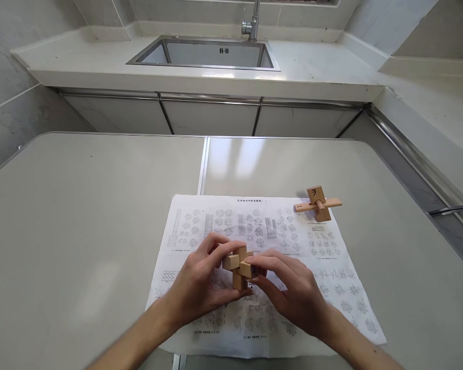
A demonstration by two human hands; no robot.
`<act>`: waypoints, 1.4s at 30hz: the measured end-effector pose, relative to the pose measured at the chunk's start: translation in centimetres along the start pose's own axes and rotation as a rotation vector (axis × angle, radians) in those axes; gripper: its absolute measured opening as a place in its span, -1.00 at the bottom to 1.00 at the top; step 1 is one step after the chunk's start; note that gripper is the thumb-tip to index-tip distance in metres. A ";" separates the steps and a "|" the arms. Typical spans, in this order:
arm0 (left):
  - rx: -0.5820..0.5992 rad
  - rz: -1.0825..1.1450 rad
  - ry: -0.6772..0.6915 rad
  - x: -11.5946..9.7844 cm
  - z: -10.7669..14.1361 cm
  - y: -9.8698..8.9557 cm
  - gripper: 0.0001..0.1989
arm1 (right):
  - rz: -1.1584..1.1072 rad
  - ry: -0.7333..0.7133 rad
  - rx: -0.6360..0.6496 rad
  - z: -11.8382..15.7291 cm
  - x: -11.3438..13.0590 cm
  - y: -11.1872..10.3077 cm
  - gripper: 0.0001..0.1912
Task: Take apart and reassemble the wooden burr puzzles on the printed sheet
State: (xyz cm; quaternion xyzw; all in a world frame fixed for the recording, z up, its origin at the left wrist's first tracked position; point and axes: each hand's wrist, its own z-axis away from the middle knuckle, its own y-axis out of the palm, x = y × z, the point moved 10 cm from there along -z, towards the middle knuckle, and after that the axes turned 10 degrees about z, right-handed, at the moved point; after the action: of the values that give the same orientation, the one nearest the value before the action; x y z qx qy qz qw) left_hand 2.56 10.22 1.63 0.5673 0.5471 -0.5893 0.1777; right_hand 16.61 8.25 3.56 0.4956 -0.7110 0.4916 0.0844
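Note:
A small wooden block puzzle (239,280) of crossed pieces is held between both hands above a printed sheet. My left hand (204,280) grips it from the left, with fingers on its top and the thumb under its lower end. My right hand (289,288) pinches a piece on its right side between thumb and fingers. The white sheet (200,334) carries rows of small diagrams and lies flat under the hands. At its upper right corner rests a second wooden assembly (323,211), a flat block crossed by a thin bar, with dark marks on it.
The light table (81,216) has a metal seam (203,164) down its middle. Behind it stands a white counter (304,61) with a sink (212,68) and a faucet (252,28). A metal handle (451,209) is at the right wall.

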 end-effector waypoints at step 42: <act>-0.035 0.380 -0.220 1.6 0.1 -0.9 -0.33 | -1.116 0.926 0.268 3.0 -6.5 5.1 -0.63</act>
State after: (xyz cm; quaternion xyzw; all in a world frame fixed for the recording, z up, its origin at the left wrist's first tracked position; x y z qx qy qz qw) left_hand 1.29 11.11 0.62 0.5892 0.4178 -0.5939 0.3542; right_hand 16.89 10.05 -5.04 0.5316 -0.1785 0.6171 0.5521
